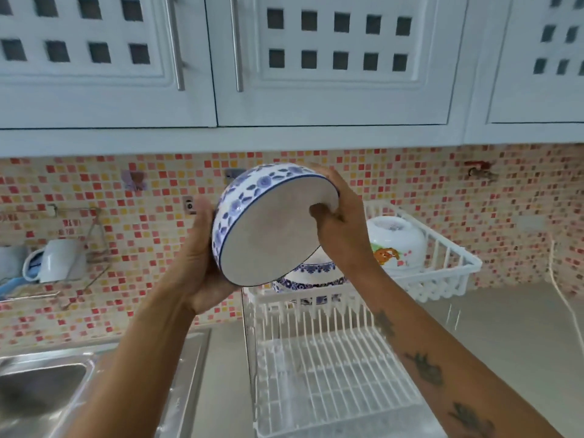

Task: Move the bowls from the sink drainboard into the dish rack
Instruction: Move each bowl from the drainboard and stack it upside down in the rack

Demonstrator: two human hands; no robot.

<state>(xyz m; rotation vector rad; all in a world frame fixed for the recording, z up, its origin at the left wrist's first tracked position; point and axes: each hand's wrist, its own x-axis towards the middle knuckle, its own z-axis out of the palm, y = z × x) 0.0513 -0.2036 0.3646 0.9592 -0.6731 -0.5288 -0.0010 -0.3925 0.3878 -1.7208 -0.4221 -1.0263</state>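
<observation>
I hold a large white bowl with blue flowers [252,216] tilted in the air, its open side facing me. My left hand [196,257] cups its outer wall from the left. My right hand [341,216] grips the rim on the right, thumb inside. The bowl hangs above the back of the white dish rack [331,368]. Under it, a second blue-patterned bowl [311,275] lies upside down in the rack. A white bowl with an orange picture [395,245] sits upside down at the rack's raised back right part.
A steel sink [41,384] and its drainboard [202,374] lie at the lower left. A white mug [60,259] hangs on a wire holder on the tiled wall at left. White wall cabinets [284,74] hang overhead. A white cord [565,305] runs down at the right.
</observation>
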